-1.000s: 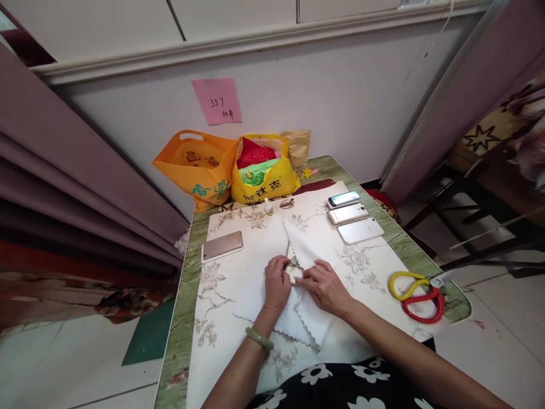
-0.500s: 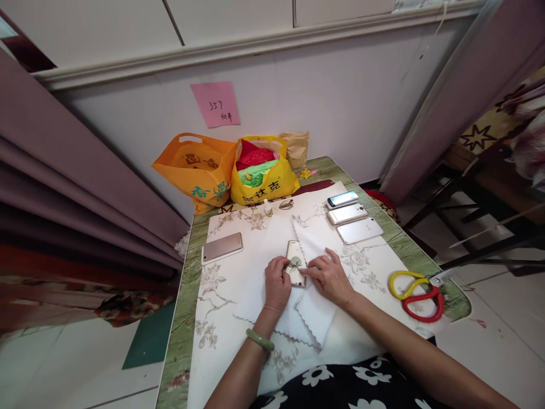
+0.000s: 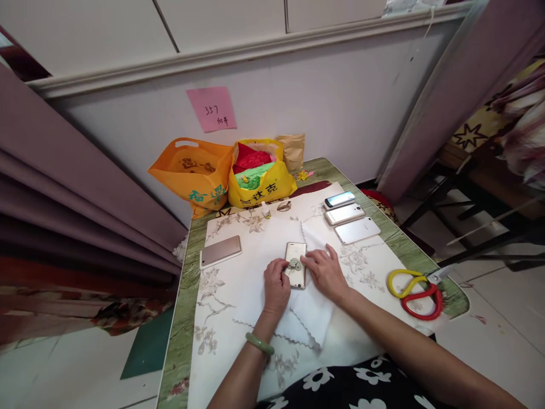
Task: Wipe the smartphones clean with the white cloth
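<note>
A pale gold smartphone (image 3: 295, 278) with a grey-green ring or sticker on its back lies face down on a white cloth (image 3: 259, 295) with zigzag edges. My left hand (image 3: 277, 284) has its curled fingers on the phone's left edge. My right hand (image 3: 327, 272) grips the opposite edge, its thumb and forefinger against the phone. To the right of the phone, part of the cloth is folded back beneath my right hand. A green bangle (image 3: 259, 343) circles my left wrist.
A rose-gold phone (image 3: 221, 251) lies at left; three phones, one a silver phone (image 3: 357, 230), lie at right. Large red-and-yellow scissors (image 3: 419, 292) rest near the table's right edge. An orange bag (image 3: 191, 170), a yellow bag (image 3: 266, 184) and a small bottle (image 3: 266, 210) stand at the back.
The cloth's zigzag edge that lay over the phone's right side is now off it, exposing the whole back. My right hand has shifted from the cloth to the phone's side.
</note>
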